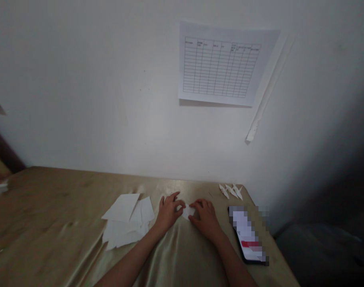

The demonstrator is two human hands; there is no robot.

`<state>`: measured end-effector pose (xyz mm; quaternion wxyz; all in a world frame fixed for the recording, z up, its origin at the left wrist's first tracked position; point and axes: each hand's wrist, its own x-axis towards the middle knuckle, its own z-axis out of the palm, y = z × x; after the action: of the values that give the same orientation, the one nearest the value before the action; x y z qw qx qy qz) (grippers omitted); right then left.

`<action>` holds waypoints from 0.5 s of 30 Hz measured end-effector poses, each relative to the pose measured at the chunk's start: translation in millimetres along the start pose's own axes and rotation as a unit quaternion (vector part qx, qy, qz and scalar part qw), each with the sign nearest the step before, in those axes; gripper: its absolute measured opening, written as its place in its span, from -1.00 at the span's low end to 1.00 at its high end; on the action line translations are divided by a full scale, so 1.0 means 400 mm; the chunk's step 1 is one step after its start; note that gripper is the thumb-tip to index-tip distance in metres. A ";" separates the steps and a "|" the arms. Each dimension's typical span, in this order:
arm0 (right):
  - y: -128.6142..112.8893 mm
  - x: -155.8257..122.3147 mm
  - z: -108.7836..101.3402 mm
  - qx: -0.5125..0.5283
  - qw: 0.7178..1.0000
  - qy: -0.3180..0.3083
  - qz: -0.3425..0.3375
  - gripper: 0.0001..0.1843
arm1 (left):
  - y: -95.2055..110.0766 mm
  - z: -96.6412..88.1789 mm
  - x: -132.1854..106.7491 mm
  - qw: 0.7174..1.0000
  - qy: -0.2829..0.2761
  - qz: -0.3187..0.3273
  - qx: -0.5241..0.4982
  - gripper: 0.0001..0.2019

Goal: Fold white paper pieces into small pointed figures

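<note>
A small piece of white paper (188, 212) lies between my hands, just above or on the cloth-covered table. My left hand (170, 210) pinches its left edge with thumb and forefinger, the other fingers raised. On the opposite edge, the thumb and fingers of my right hand (204, 217) are closed. Whether the paper is folded there is too small to make out. Left of my hands lies a loose pile of white paper sheets (126, 227). Several small folded paper shapes (231, 191) with pointed ends sit in a row at the far right corner.
A phone (247, 235) with a lit, partly blurred screen lies right of my right arm. The table's gold-brown cloth (65, 211) has creases near the front. A white wall stands behind, with a printed table sheet (220, 65) and a thin white conduit (268, 87) on it.
</note>
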<state>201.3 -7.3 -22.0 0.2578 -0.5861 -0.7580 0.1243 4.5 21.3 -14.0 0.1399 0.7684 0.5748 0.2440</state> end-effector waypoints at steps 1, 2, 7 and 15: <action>0.000 0.000 -0.001 0.001 1.000 -0.001 0.000 -0.58 | 0.001 -0.001 0.000 1.000 -0.002 -0.001 0.000 -0.76; -0.001 0.000 -0.003 0.003 1.000 -0.002 0.000 -0.59 | 0.002 -0.002 0.000 1.000 -0.003 -0.002 0.000 -0.76; -0.007 -0.002 -0.011 0.006 1.000 -0.003 -0.001 -0.59 | 0.005 -0.008 -0.004 1.000 -0.006 0.007 0.006 -0.73; -0.004 0.001 -0.013 -0.001 1.000 -0.006 0.001 -0.61 | -0.001 -0.001 -0.009 1.000 0.016 0.017 -0.003 -0.82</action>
<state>202.6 -8.0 -16.9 0.2523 -0.5867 -0.7590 0.1269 3.3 18.1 -14.8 0.1291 0.7739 0.5628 0.2603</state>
